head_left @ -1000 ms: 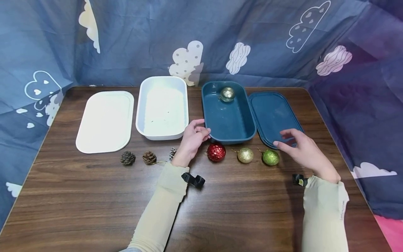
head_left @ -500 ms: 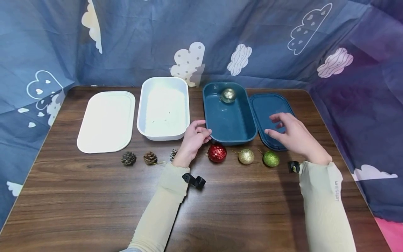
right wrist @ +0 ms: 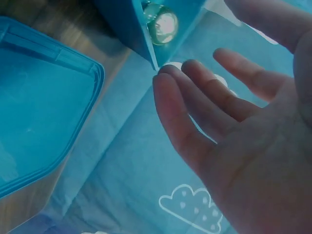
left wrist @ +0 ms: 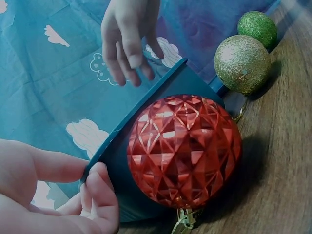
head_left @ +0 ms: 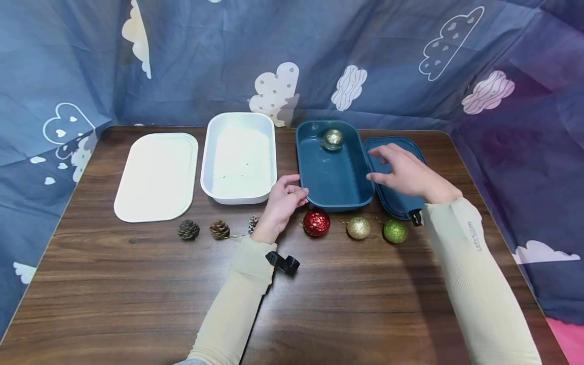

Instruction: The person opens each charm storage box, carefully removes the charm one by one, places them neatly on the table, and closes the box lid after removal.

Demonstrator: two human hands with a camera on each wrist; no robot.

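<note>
My left hand (head_left: 280, 205) pinches the rim of a blue plastic box (head_left: 335, 180) at its near left corner. Inside that box, toward the back, lies a shiny pale gold bauble (head_left: 333, 139). My right hand (head_left: 403, 172) hovers over the blue lid (head_left: 397, 203), fingers spread and holding nothing, its fingertips close to the box's right rim. A red faceted bauble (left wrist: 185, 151) sits on the table just in front of the box, near my left fingers. To its right are a gold glitter bauble (head_left: 358, 228) and a green glitter bauble (head_left: 395, 231).
Left of the blue box stands a white box (head_left: 239, 157) with small dark specks inside. A white lid (head_left: 156, 177) lies beside it. A dark pine cone (head_left: 188, 229), a brown pine cone (head_left: 219, 229) and a white-tipped pine cone (head_left: 253, 224), partly hidden, line the front.
My right hand has moved left and away from me, from the lid's near right corner toward the blue box's right rim. The left hand keeps its place at the rim.
</note>
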